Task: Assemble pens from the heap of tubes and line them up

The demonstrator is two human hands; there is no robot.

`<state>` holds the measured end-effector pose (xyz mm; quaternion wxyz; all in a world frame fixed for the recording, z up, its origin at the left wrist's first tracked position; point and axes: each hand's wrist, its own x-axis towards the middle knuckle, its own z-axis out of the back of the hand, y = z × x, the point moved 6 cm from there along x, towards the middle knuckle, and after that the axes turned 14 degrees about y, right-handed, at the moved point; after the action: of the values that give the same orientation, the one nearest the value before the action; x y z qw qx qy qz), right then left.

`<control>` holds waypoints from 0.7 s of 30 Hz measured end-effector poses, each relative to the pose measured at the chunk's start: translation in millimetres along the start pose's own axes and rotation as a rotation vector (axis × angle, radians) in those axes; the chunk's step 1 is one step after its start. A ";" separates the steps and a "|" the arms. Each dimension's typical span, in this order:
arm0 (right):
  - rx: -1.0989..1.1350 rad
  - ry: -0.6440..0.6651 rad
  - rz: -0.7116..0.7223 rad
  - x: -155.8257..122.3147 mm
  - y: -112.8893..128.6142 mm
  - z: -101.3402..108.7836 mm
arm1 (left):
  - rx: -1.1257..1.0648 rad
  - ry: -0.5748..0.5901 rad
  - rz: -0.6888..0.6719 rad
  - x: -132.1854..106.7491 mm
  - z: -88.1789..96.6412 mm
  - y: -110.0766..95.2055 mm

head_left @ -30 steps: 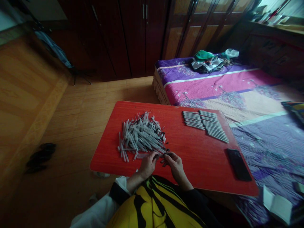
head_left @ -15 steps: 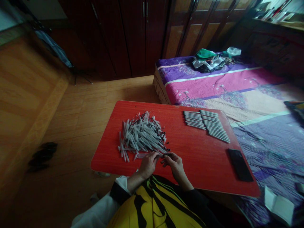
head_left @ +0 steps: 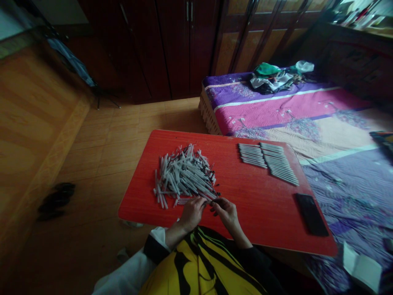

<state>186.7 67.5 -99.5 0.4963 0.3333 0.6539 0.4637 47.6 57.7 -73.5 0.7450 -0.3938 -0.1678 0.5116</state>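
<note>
Pinching one slim grey plastic tube [head_left: 211, 200] end to end between left hand [head_left: 190, 214] and right hand [head_left: 227, 212], fingertips closed on it. Just beyond the grip: loose heap of matching tubes [head_left: 182, 176] on red tabletop [head_left: 260, 205]. Could slip free and vanish into that heap if pinched weakly.

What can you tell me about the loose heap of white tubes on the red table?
The heap is a jumble of thin pale tubes, plastic by the look, some dark-tipped, lying crisscross on the left part of the red table. At its near edge the left hand and right hand meet.
</note>
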 end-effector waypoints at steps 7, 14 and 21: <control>-0.305 0.079 0.016 -2.2 6.4 3.8 | 0.102 0.009 0.005 -0.6 0.8 -1.5; -0.448 0.127 0.029 -2.1 11.5 5.5 | -0.030 0.057 -0.010 0.2 1.2 -4.3; -0.407 0.107 -0.014 -4.4 13.4 1.6 | 0.093 0.044 -0.026 -1.6 3.8 -6.3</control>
<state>189.1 68.7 -85.6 0.5213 0.1963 0.5744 0.5998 48.4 56.7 -66.0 0.7725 -0.3676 -0.1327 0.5005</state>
